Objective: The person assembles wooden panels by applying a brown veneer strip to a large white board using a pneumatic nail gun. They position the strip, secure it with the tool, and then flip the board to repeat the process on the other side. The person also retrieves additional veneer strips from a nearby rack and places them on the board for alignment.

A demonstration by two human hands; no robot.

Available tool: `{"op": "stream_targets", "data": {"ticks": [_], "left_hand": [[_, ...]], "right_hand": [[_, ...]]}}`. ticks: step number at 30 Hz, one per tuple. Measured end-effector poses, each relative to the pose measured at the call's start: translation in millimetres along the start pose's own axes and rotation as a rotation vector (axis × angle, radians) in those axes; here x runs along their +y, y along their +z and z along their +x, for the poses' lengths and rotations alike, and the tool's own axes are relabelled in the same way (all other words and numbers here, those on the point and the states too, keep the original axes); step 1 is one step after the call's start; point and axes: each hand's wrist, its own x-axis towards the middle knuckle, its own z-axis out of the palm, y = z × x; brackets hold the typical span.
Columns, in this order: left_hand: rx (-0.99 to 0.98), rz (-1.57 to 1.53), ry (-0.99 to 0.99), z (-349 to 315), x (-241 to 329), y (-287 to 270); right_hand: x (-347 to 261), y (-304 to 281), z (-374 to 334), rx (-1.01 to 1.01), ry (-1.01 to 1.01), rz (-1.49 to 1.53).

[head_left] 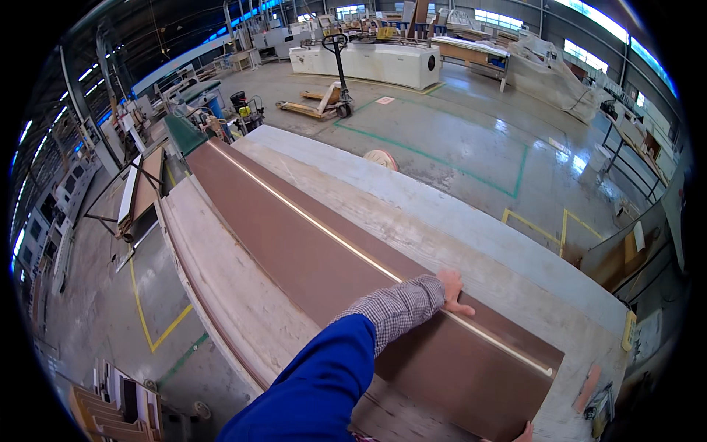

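A long brown panel (294,254) lies across the workbench, with a thin pale strip (335,239) running lengthwise along it. My left arm, in a blue sleeve with a checkered cuff, reaches over the panel. At its far edge is my left hand (452,292), the thumb apart on top by the strip and the fingers at the edge, closed on the panel. Only a little of my right hand (525,433) shows at the bottom of the picture, against the panel's near right end; its fingers seem closed on that edge, with the rest cut off.
The pale workbench top (530,287) extends beyond the panel, with small tools (600,409) at its right corner. A pallet jack (335,99) stands on the floor ahead. Slotted wooden pieces (118,405) are at lower left, and a rack of boards (143,184) stands to the left.
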Motion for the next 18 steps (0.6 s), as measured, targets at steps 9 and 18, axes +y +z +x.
{"op": "stream_targets", "data": {"ticks": [9, 18], "left_hand": [[-0.047, -0.057, 0.121, -6.7, 138.3, 74.7], [-0.11, -0.162, 0.058, -18.4, 226.7, 71.2]], "right_hand": [[43.9, -102.4, -45.7, -0.3, 0.098, 0.056], [123.2, -136.4, -59.4, -0.12, -0.294, -0.11]]}}
